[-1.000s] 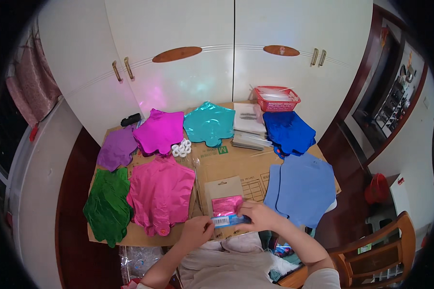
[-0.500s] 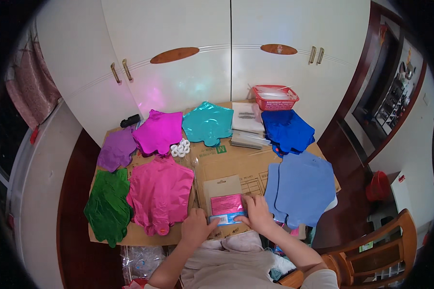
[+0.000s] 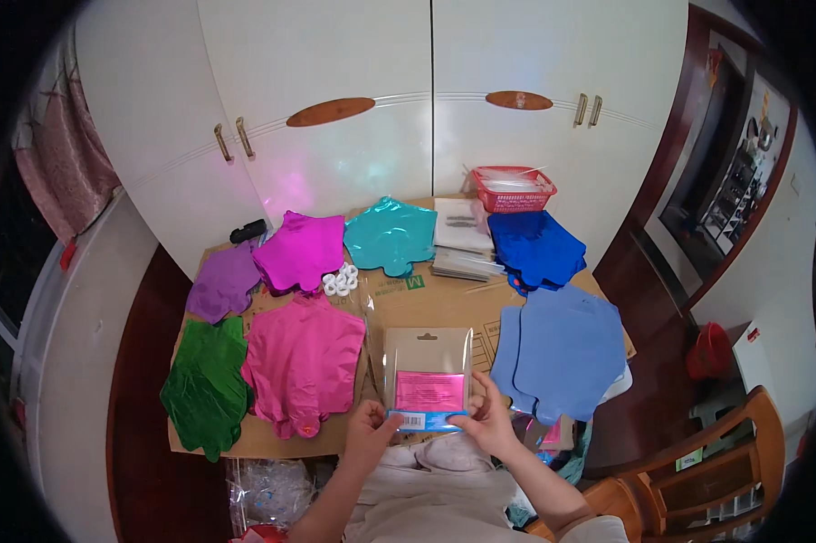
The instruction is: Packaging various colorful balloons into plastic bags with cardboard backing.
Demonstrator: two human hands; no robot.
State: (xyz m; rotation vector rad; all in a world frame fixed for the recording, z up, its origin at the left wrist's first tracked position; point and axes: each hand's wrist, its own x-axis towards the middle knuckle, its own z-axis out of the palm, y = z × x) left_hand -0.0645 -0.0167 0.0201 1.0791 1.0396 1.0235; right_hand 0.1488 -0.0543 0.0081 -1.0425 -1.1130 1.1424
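Observation:
Both hands hold a flat clear packet (image 3: 429, 373) with a brown card backing and a pink foil piece inside, at the near edge of the cardboard-covered table (image 3: 444, 303). My left hand (image 3: 369, 427) grips its lower left corner. My right hand (image 3: 487, 419) pinches its lower right corner and right side. The packet lies flat over the table, its top pointing away from me.
Piles of foil star shapes cover the table: green (image 3: 206, 385), pink (image 3: 304, 362), purple (image 3: 224, 282), magenta (image 3: 301, 249), teal (image 3: 391, 235), dark blue (image 3: 536, 246), light blue (image 3: 562, 348). White rings (image 3: 340, 280), stacked packets (image 3: 462, 237) and a red basket (image 3: 514, 188) sit behind. A wooden chair (image 3: 697, 471) stands at right.
The packet has moved from a crumpled hold near my chest out onto the table and now lies flat and spread; both hands shifted forward to its lower corners.

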